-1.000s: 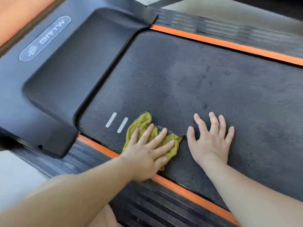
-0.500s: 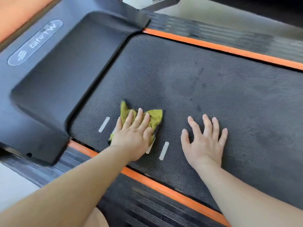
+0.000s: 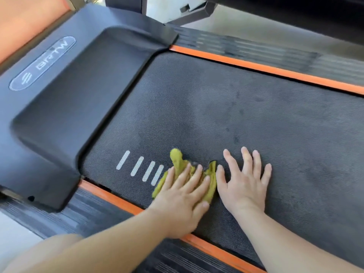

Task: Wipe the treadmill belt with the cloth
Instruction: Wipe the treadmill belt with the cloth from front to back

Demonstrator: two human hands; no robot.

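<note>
The left hand (image 3: 183,198), fingers straight, presses the crumpled cloth (image 3: 178,161) on the treadmill belt (image 3: 236,107), its long axis along the near edge; it has slid right to meet the flat, splayed right hand (image 3: 244,182).

Left hand (image 3: 182,198) flat on yellow cloth (image 3: 178,160), right hand (image 3: 243,184) flat on treadmill belt (image 3: 256,115)

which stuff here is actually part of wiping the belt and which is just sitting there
Part of the job:
- cloth, pressed down by the left hand
- treadmill belt
- right hand, flat on the belt beside the cloth

Just there:
- motor cover
- logo badge
- orange side strip
- grooved side rail
</note>
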